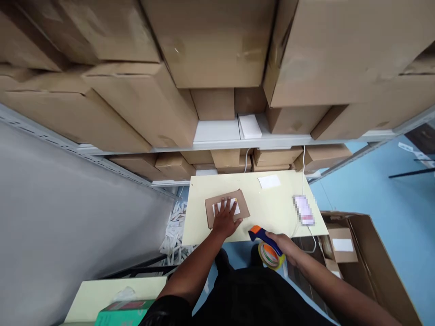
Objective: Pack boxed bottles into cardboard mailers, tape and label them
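Observation:
A small brown cardboard parcel (211,217) with a white label (217,207) lies on the pale yellow table (268,206), left of its middle. My left hand (224,219) rests on the parcel, fingers spread across the label. At the table's front edge my right hand (283,246) is wrapped round the handle of a blue and orange tape dispenser (263,236). Its roll of yellow tape (271,256) hangs below the handle. The dispenser's orange head points toward the parcel, with a gap between them.
Shelves with cardboard boxes (217,45) rise behind the table. A white paper (269,181) and a pixelated phone-like device (304,210) with a cable lie on the table. An open carton (377,253) holding a labelled parcel (344,253) stands right; paper strips (174,231) lie left.

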`<state>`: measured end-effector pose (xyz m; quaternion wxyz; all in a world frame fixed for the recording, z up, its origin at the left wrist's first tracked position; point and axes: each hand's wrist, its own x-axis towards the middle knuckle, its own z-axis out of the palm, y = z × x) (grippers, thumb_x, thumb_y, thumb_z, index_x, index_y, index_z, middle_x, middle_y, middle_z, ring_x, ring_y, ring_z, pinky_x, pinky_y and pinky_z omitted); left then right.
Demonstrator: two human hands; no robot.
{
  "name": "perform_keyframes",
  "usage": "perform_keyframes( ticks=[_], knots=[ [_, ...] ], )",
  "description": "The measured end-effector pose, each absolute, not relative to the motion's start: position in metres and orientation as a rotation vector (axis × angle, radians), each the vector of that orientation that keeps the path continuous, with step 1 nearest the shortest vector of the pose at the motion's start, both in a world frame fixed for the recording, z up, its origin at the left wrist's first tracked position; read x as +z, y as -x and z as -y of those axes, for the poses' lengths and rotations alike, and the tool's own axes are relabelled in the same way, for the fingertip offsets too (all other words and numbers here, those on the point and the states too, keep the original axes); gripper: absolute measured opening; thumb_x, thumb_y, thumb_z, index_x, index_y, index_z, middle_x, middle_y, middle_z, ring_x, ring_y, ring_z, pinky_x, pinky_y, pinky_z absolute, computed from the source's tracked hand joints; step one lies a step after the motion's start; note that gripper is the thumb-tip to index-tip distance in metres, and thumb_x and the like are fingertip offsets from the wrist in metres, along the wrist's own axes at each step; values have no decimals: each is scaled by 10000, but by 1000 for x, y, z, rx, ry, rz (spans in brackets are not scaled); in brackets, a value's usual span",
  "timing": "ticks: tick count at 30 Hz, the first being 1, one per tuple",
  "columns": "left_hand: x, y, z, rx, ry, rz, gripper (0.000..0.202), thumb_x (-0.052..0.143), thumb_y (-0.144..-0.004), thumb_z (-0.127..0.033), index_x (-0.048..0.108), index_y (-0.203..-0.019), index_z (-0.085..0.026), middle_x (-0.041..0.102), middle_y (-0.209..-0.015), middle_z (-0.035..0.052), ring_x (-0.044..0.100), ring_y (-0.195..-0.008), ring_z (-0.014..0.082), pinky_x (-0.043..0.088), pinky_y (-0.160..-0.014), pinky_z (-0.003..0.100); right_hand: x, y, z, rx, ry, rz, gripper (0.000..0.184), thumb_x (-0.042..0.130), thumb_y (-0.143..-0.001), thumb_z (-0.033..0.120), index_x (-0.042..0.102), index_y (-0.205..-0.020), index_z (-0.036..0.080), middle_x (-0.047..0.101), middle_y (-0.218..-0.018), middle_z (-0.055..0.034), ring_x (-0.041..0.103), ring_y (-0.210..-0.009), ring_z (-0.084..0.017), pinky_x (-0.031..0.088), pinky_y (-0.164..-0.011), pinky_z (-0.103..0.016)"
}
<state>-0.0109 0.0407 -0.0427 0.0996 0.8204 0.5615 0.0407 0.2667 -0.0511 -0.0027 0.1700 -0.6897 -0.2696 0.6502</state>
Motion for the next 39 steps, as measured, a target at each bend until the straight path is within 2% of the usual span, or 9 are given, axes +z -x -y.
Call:
perform_keyframes(
  ticks=[6,11,15,18,21,28,34,37,39],
  knots=[
    [-42,17,-40,189,-2356,-1607,794,569,-923,-601,376,-1582,-202,177,-1715,142,68,-1579,413,27,-1237,672,80,-274,4,1683,1804,677,514,672,-810,651,768,-894,153,791,-874,-126,746,-809,-272,553,-724,-328],
    [-21,29,-41,305,-2252,-1549,504,626,-909,-399,575,-1359,-177,374,-1632,162,232,-1549,378,161,-1243,621,171,-221,-104,1184,1640,1147,549,631,-808,698,694,-731,159,702,-675,-56,636,-662,-216,438,-592,-286],
    [-5,44,-29,433,-2137,-1525,172,548,-891,-181,644,-1033,-196,684,-1227,130,556,-1304,300,392,-1134,494,231,-170,-194,447,1644,1760,565,558,-877,703,664,-677,185,654,-626,-46,577,-658,-197,356,-607,-282],
    [1,56,-10,481,-1999,-1565,142,496,-901,-162,626,-938,-208,702,-999,82,653,-1023,253,501,-950,406,249,-137,-248,-38,1604,2094,537,576,-926,651,700,-793,146,712,-760,-103,579,-735,-204,366,-745,-314],
    [2,68,10,562,-1900,-1582,153,474,-936,-206,624,-931,-232,703,-988,71,655,-981,247,512,-904,385,242,-112,-282,-190,1555,2307,532,568,-982,583,694,-840,86,726,-808,-133,572,-792,-197,328,-876,-361],
    [2,90,32,735,-1890,-1522,150,518,-885,-158,635,-950,-226,700,-1070,74,632,-1092,245,502,-1001,412,210,-96,-307,-68,1579,2355,509,532,-1010,561,697,-922,87,724,-946,-169,534,-981,-231,292,-940,-400],
    [-16,99,22,928,-1666,-1698,425,593,-823,-176,587,-1248,-199,603,-1346,121,544,-1316,271,429,-1147,475,211,-114,-276,-2,1442,2099,543,548,-956,591,635,-1312,190,629,-1274,-146,464,-1163,-285,311,-1081,-449],
    [-27,103,10,784,-1374,-1814,557,611,-841,-229,501,-1382,-154,576,-1421,175,592,-1286,286,474,-1092,446,166,-139,-205,275,1537,1846,492,482,-982,515,625,-1312,179,635,-1302,-139,498,-1242,-291,348,-1111,-453],
    [-34,104,5,624,-1226,-1777,543,603,-883,-274,487,-1400,-157,598,-1426,182,658,-1207,272,520,-1015,397,112,-157,-142,449,1666,1809,429,465,-978,487,690,-1171,178,710,-1145,-133,616,-1100,-290,460,-990,-430]
  ],
)
